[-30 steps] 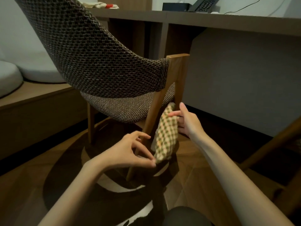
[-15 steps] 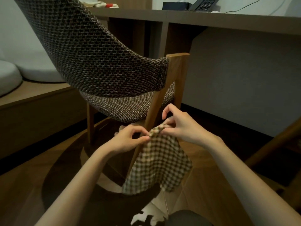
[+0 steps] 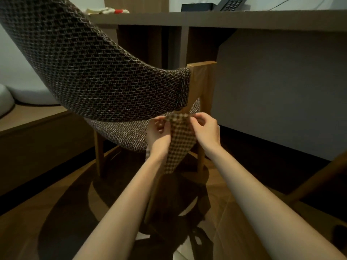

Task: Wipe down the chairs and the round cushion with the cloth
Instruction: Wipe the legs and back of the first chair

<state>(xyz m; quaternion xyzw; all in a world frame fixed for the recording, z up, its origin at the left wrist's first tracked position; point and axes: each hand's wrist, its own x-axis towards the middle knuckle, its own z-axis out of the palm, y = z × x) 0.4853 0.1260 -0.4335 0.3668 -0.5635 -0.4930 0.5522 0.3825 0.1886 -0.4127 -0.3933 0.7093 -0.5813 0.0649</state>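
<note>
The woven chair (image 3: pixel 90 72) is filling the view, its wooden leg (image 3: pixel 201 77) rising just behind the checked cloth (image 3: pixel 178 145), which is hanging in front of the seat. The left hand (image 3: pixel 157 136) and right hand (image 3: pixel 206 130) are each pinching its top edge; wrapping it snugly round the leg is probably going to wipe best.

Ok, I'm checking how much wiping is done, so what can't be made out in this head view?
All in the head view:
- chair: seat top hidden behind its own backrest.
- cloth: left part behind the left hand; lower end lost in shadow.
- pale cushion: cut off by the left edge.
- second chair: only a wooden leg shows at the right edge.
</note>
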